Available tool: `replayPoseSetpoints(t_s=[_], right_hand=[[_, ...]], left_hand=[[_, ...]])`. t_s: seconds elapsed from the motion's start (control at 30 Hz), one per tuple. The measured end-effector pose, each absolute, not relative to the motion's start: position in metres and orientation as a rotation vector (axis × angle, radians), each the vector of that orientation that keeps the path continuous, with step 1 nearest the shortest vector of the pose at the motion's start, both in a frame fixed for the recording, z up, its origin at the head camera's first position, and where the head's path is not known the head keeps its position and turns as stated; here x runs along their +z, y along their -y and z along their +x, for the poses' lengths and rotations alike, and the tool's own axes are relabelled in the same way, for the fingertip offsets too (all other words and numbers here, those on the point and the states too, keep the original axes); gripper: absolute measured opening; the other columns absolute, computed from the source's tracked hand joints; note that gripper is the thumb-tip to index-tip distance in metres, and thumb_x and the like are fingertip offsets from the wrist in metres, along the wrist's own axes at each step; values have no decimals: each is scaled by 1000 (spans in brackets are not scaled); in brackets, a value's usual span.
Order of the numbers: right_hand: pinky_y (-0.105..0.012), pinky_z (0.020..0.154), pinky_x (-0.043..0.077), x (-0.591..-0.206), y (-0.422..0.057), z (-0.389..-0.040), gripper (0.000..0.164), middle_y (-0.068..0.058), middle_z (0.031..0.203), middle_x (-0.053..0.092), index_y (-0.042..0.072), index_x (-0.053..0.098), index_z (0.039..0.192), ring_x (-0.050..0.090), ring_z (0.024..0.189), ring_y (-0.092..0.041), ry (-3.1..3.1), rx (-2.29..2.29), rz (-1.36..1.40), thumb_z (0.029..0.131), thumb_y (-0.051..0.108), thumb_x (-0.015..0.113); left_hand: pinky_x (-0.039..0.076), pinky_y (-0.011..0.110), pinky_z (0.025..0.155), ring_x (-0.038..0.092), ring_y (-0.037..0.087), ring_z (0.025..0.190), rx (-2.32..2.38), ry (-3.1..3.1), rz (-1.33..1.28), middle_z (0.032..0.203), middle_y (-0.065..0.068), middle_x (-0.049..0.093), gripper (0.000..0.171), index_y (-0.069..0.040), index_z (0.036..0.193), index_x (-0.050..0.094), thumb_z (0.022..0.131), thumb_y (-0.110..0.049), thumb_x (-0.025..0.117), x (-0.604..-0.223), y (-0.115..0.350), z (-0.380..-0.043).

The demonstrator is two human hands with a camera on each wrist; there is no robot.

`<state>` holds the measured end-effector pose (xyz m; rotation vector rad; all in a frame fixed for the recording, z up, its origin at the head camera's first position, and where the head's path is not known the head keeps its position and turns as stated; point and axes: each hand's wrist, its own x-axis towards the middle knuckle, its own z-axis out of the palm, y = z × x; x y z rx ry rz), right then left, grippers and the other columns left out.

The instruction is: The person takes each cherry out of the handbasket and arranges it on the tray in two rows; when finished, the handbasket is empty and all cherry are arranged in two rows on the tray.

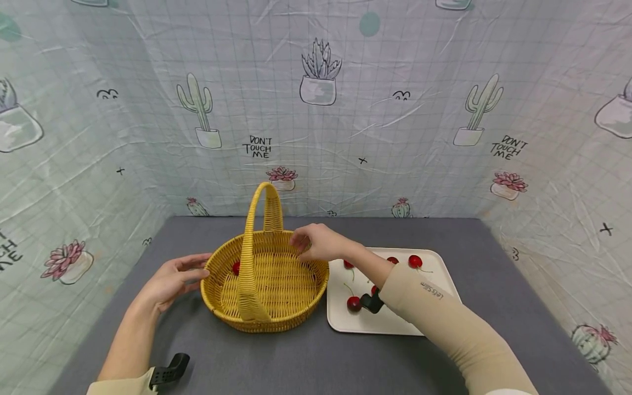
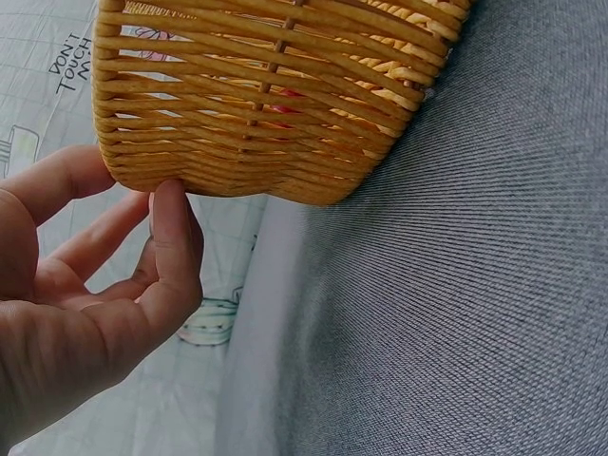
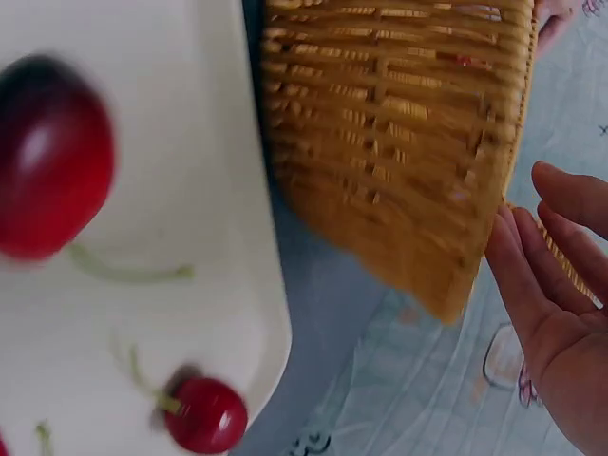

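A yellow wicker basket (image 1: 276, 323) with a tall arched handle stands on the grey table. One red cherry (image 1: 236, 267) lies inside, near its left end. My left hand (image 1: 173, 280) is at the left rim, its thumb and forefinger touching the outside of the weave with relaxed fingers. Over the right rim, my right hand (image 1: 321, 242) hangs with loosely bent fingers reaching into the basket. In the right wrist view its thumb stands apart from the fingers, and no cherry shows between them; the fingertips are partly hidden by the rim.
To the right of the basket lies a white tray (image 1: 340, 325) with several red cherries on green stems, among them a front-left cherry (image 1: 353, 304) and a back-right cherry (image 1: 415, 261). My right forearm crosses above the tray. A patterned cloth (image 1: 355, 126) hangs behind the table.
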<state>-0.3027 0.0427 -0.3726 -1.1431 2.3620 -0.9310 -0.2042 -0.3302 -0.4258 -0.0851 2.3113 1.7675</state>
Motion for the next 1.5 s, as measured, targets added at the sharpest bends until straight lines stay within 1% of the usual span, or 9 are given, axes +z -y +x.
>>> replayPoseSetpoints(t_s=[0.2,0.5,0.83,1.07,1.27,1.3,1.37,1.43,1.5], right_hand=[[-24,86,55,-379,-17,-303,35,-17,118,69,-3,66,126,67,103,-21,-2329,-912,-1163,93,-2,74],[-22,86,54,-393,18,-300,35,-18,119,68,-6,65,128,68,102,-17,-2207,-986,-1172,94,-3,72],[-21,82,55,-407,48,-299,31,-5,116,68,5,68,124,67,99,-8,-2220,-1021,-1056,94,5,75],[-20,81,56,-416,62,-301,36,-4,122,69,7,67,132,68,101,-10,-2191,-1021,-1057,96,1,72],[-21,81,55,-423,67,-301,32,-3,121,65,4,63,128,66,108,-13,-2131,-971,-1045,97,-3,67],[-21,79,53,-424,68,-301,30,-2,117,64,4,62,127,66,105,-12,-2115,-951,-1058,98,-2,67],[-20,74,48,-426,68,-300,33,-2,104,62,2,59,131,62,91,-9,-2085,-915,-1101,99,-2,65],[-21,68,42,-427,69,-300,32,-2,88,56,0,58,131,52,75,-8,-2070,-873,-1165,100,-2,62],[-23,66,36,-429,69,-300,30,-4,80,49,-4,57,131,41,66,-11,-2057,-842,-1215,102,-1,59]], left_hand=[[53,44,101,60,5,112,1771,-2312,-81,146,20,49,65,2,156,40,101,-18,69,-426,330,-203],[52,47,102,60,4,112,1771,-2309,-75,147,21,48,67,2,156,38,101,-19,69,-427,329,-204],[52,46,102,59,4,112,1765,-2314,-86,149,22,46,68,1,157,38,101,-20,70,-428,330,-203],[52,45,101,58,3,112,1763,-2323,-99,150,23,44,68,1,157,38,101,-20,70,-427,330,-202],[53,45,101,58,5,112,1757,-2326,-108,150,22,45,68,1,157,39,101,-19,70,-426,328,-202],[52,46,101,58,5,112,1752,-2326,-101,150,23,45,68,2,157,38,101,-19,70,-426,328,-202],[52,46,101,59,5,112,1754,-2323,-107,150,22,45,68,2,157,39,100,-19,70,-426,327,-202],[52,45,101,59,5,112,1756,-2320,-109,149,22,46,67,2,156,39,100,-19,70,-427,327,-202],[53,44,101,59,5,112,1759,-2317,-104,149,21,47,68,2,156,39,100,-19,70,-428,327,-203]])
